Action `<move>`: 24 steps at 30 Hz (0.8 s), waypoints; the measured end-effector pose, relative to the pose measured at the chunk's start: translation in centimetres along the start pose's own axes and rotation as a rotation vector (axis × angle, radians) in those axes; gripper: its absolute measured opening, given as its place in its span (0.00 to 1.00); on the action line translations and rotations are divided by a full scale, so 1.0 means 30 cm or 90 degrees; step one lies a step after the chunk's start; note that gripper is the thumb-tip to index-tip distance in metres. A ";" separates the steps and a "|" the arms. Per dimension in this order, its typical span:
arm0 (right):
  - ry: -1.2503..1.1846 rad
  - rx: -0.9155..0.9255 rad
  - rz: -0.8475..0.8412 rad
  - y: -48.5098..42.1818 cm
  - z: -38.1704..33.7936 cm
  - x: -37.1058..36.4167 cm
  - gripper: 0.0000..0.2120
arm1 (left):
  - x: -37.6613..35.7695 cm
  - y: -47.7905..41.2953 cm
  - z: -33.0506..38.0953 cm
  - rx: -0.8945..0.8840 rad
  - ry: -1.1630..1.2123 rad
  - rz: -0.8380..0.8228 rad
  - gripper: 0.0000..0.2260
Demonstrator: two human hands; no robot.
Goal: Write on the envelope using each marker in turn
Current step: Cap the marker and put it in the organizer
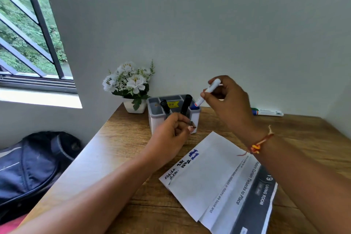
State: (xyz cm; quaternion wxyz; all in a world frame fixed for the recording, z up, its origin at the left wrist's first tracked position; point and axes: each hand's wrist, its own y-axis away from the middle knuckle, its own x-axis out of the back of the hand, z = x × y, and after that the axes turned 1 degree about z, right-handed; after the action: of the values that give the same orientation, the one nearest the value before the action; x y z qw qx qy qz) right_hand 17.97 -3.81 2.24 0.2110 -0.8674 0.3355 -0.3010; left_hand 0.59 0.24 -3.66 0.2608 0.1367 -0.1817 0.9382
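1. Where the wooden desk (133, 205) meets the wall stands a grey marker holder (171, 112), the landmark for every position below.
2. Dark bag (28, 167): left of the holder, below the desk edge.
3. Envelope (205, 176): flat on the desk on my side of the holder, black and blue writing along its left edge, overlapping a printed sheet (252, 195).
4. White flowers (129, 81): in a pot just left of the holder.
5. My right hand (228, 104): above and right of the holder, fingers pinching a white marker (209, 91) whose blue end sits at the mouth of the holder's right compartment.
6. My left hand (171, 131): in front of the holder, fingers curled; whether they grip anything I cannot tell.
7. Tall black marker (185, 104) and short black marker (164, 106): standing in the holder.
8. Green-capped marker (266, 113): lying on the desk, well right of the holder.
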 end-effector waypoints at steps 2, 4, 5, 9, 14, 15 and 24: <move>0.018 -0.022 -0.032 -0.010 0.013 -0.024 0.14 | -0.003 -0.002 -0.003 -0.017 -0.022 -0.001 0.07; 0.028 -0.045 -0.074 -0.011 0.022 -0.038 0.14 | -0.006 -0.004 -0.007 -0.027 -0.035 -0.004 0.07; 0.034 -0.051 -0.093 -0.007 0.024 -0.040 0.14 | -0.006 -0.005 -0.008 -0.029 -0.034 -0.005 0.07; 0.026 -0.044 -0.088 0.021 0.029 -0.006 0.15 | -0.007 -0.010 -0.018 -0.032 -0.029 -0.005 0.07; 0.244 -0.033 0.008 -0.008 0.191 0.107 0.15 | -0.011 -0.013 -0.033 -0.030 -0.047 -0.020 0.07; 0.328 -0.057 -0.027 -0.021 0.250 0.127 0.17 | -0.011 -0.012 -0.035 -0.034 -0.052 -0.021 0.07; 0.533 -0.152 -0.210 -0.039 0.448 0.188 0.25 | -0.010 0.002 -0.037 -0.080 -0.100 -0.040 0.07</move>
State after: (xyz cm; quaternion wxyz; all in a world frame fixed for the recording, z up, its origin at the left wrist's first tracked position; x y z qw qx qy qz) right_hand 30.76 -4.80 -4.77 -0.0945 -0.7311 0.2816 -0.6142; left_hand 0.64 0.51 -4.76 0.2834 0.1987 -0.2553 0.9028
